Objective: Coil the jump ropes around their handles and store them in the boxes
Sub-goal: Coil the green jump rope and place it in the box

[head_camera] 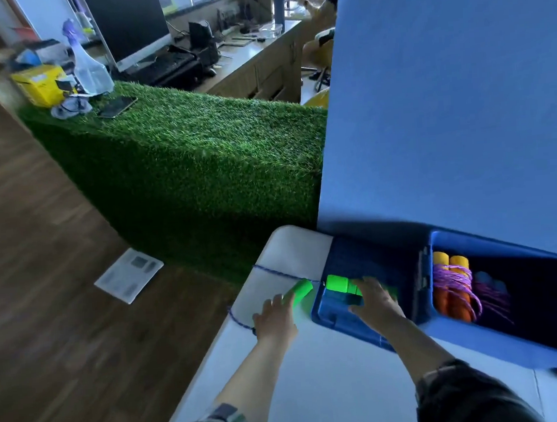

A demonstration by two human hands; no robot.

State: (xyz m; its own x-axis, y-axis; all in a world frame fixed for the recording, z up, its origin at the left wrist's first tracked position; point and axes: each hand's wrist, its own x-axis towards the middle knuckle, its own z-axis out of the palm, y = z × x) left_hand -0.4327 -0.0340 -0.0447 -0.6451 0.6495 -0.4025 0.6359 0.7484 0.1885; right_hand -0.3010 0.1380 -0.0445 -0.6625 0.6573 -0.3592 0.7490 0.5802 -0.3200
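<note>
Two blue boxes stand side by side on a white table. My left hand (273, 316) grips a bright green handle (298, 291) lying on the table just left of the left box (339, 322). A blue rope (275, 272) runs from that handle across the table's corner and loops back near my wrist. My right hand (374, 299) reaches into the left box and holds green handles (338, 284) there; how its fingers lie is blurred. The right box (498, 357) holds orange handles (450, 284) coiled with purple rope (463, 283), and a second bundle deeper in.
The white table (316, 389) ends close at the left, with wooden floor (45, 293) below. A block covered in green turf (201, 157) stands behind the table. A blue board (444, 100) rises behind the boxes. A sheet of paper (128, 275) lies on the floor.
</note>
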